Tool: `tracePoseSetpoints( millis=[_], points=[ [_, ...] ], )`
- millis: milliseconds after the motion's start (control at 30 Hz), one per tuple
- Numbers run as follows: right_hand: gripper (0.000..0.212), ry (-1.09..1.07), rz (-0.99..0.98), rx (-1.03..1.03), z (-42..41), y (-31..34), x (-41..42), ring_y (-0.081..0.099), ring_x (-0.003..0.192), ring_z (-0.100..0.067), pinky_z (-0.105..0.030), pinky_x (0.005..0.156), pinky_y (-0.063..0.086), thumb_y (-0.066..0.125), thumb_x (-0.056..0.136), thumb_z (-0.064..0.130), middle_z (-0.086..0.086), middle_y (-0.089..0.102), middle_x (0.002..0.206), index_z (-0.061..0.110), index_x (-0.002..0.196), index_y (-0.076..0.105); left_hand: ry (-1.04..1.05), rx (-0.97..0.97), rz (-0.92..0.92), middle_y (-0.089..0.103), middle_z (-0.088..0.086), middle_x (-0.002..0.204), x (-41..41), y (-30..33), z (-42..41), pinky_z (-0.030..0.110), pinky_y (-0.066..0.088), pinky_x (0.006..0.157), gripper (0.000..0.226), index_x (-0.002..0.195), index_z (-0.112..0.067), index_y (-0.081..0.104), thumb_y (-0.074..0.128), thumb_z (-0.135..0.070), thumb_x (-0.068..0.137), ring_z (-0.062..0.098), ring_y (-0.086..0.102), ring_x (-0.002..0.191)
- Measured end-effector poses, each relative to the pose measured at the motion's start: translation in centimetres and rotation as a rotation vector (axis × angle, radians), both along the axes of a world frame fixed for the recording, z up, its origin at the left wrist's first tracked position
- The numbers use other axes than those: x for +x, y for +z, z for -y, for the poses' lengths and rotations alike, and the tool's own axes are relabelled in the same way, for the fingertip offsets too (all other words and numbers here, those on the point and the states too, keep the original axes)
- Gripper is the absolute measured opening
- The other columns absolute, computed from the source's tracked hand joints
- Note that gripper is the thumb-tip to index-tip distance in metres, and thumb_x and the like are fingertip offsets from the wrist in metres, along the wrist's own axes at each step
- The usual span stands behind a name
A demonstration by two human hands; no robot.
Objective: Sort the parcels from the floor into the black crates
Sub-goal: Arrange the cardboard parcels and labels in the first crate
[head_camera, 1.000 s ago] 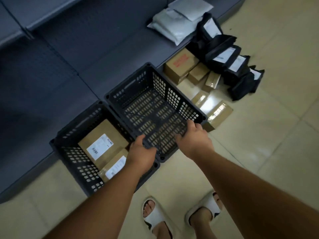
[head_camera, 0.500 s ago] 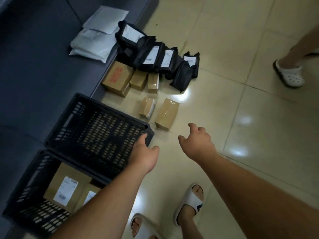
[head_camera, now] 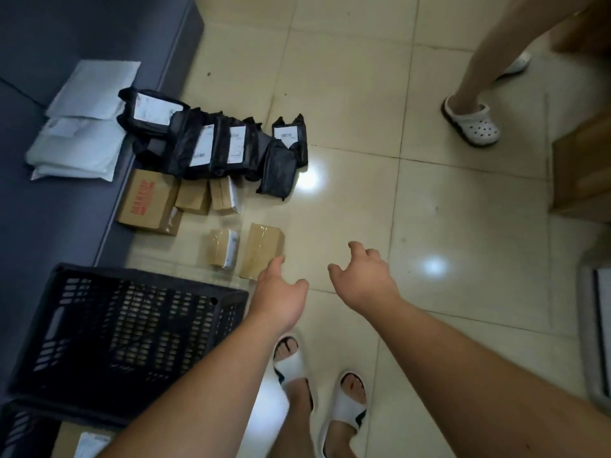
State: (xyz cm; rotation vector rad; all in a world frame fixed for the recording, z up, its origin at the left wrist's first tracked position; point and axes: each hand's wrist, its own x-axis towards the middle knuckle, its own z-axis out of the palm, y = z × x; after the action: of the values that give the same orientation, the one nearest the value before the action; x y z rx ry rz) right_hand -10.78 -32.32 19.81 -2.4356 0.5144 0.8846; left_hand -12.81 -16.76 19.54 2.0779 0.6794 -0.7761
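An empty black crate (head_camera: 99,279) stands on the floor at the left, and a second crate (head_camera: 20,428) holding boxed parcels shows at the bottom left corner. Brown cardboard parcels lie ahead: a taped box (head_camera: 261,249), a smaller one (head_camera: 223,247), a large box with red print (head_camera: 150,201) and two small boxes (head_camera: 208,196). Several black bagged parcels (head_camera: 215,143) with white labels lie behind them. My left hand (head_camera: 281,292) hovers just short of the taped box, holding nothing. My right hand (head_camera: 362,276) is out over bare tile, fingers loosely spread.
White padded mailers (head_camera: 79,127) rest on a dark grey platform (head_camera: 49,209) along the left. Another person's leg and white clog (head_camera: 471,122) stand at the upper right, beside wooden furniture (head_camera: 582,180). My feet in white slides (head_camera: 317,385) are below.
Both hands have let go of the empty crate's rim and reached forward toward the brown boxes. The view has swung right, away from the crates, bringing more tile floor in.
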Motion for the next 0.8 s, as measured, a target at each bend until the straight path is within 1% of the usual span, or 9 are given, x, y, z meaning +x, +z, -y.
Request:
tracePoseSetpoints(
  millis=[67, 167, 267, 300, 400, 433, 500, 667, 800],
  points=[
    [0.064, -0.014, -0.01, -0.004, 0.3, -0.4, 1.5, 0.038, 0.132, -0.034, -0.046, 0.102, 0.038, 0.046, 0.094, 0.049, -0.01, 0.039, 0.145, 0.022, 0.15, 0.03, -0.014, -0.015, -0.016, 0.033, -0.003, 0.16, 1.7, -0.6, 0.6, 0.019, 0.038, 0.08, 0.07, 0.157, -0.033, 0.027, 0.057, -0.03, 0.093, 0.017, 0.049, 0.117],
    [0.063, -0.041, -0.02, -0.014, 0.5, -1.0, 4.5, 0.039, 0.132, -0.033, -0.046, 0.102, 0.039, 0.046, 0.094, 0.049, -0.01, 0.04, 0.144, 0.022, 0.149, 0.031, -0.031, -0.028, -0.04, 0.033, -0.002, 0.16, 4.8, -1.5, 1.1, 0.019, 0.035, 0.074, 0.07, 0.157, -0.033, 0.027, 0.056, -0.03, 0.093, 0.016, 0.049, 0.112],
    [0.064, -0.075, -0.043, -0.018, -0.1, -1.4, 7.6, 0.039, 0.132, -0.033, -0.046, 0.103, 0.038, 0.045, 0.094, 0.049, -0.01, 0.04, 0.145, 0.022, 0.15, 0.031, -0.026, -0.053, -0.06, 0.033, -0.003, 0.16, 8.1, -2.1, 1.1, 0.008, 0.034, 0.051, 0.069, 0.156, -0.034, 0.028, 0.055, -0.028, 0.093, 0.007, 0.046, 0.092],
    [0.064, -0.091, -0.061, -0.01, -0.6, -1.4, 8.7, 0.039, 0.132, -0.033, -0.046, 0.103, 0.038, 0.045, 0.094, 0.049, -0.01, 0.04, 0.145, 0.022, 0.15, 0.031, -0.023, -0.057, -0.059, 0.033, -0.004, 0.16, 9.2, -2.2, 0.8, 0.008, 0.036, 0.052, 0.069, 0.156, -0.034, 0.028, 0.055, -0.028, 0.093, 0.006, 0.047, 0.09],
    [0.066, -0.147, -0.083, 0.057, -3.0, -1.3, 11.5, 0.041, 0.132, -0.032, -0.045, 0.104, 0.039, 0.046, 0.093, 0.05, -0.009, 0.039, 0.147, 0.023, 0.151, 0.029, -0.07, -0.052, -0.066, 0.032, -0.001, 0.16, 12.4, -2.1, -0.4, 0.026, 0.047, 0.088, 0.07, 0.156, -0.033, 0.028, 0.054, -0.022, 0.092, 0.016, 0.053, 0.119],
    [0.067, -0.184, -0.08, 0.091, -3.8, -1.2, 12.6, 0.042, 0.132, -0.032, -0.045, 0.104, 0.04, 0.047, 0.093, 0.05, -0.01, 0.039, 0.148, 0.023, 0.151, 0.03, -0.085, -0.053, -0.071, 0.032, 0.0, 0.16, 13.5, -2.1, -1.0, 0.034, 0.05, 0.094, 0.071, 0.156, -0.032, 0.028, 0.052, -0.016, 0.092, 0.023, 0.054, 0.124],
    [0.067, -0.282, -0.08, 0.147, -5.0, -1.2, 14.7, 0.049, 0.127, -0.033, -0.043, 0.103, 0.044, 0.049, 0.092, 0.05, -0.011, 0.04, 0.147, 0.021, 0.151, 0.032, -0.104, -0.041, -0.081, 0.033, 0.001, 0.159, 15.4, -2.4, -2.3, 0.045, 0.054, 0.096, 0.074, 0.156, -0.031, 0.028, 0.05, -0.006, 0.09, 0.03, 0.057, 0.123],
    [0.067, -0.316, -0.143, 0.15, -6.5, -2.0, 18.9, 0.055, 0.12, -0.035, -0.045, 0.103, 0.046, 0.05, 0.093, 0.049, -0.014, 0.045, 0.144, 0.019, 0.15, 0.034, -0.106, 0.034, -0.096, 0.036, 0.001, 0.156, 18.4, -3.4, -5.3, 0.031, 0.045, 0.097, 0.076, 0.157, -0.031, 0.028, 0.046, -0.002, 0.089, 0.025, 0.047, 0.132],
    [0.067, -0.267, -0.187, 0.104, -7.3, -2.9, 22.0, 0.053, 0.124, -0.036, -0.049, 0.106, 0.043, 0.048, 0.093, 0.051, -0.012, 0.043, 0.148, 0.021, 0.151, 0.033, -0.06, 0.01, -0.108, 0.032, 0.001, 0.158, 19.5, -3.4, -7.7, 0.037, 0.047, 0.105, 0.076, 0.156, -0.03, 0.03, 0.045, 0.002, 0.089, 0.025, 0.043, 0.136]
  ],
)
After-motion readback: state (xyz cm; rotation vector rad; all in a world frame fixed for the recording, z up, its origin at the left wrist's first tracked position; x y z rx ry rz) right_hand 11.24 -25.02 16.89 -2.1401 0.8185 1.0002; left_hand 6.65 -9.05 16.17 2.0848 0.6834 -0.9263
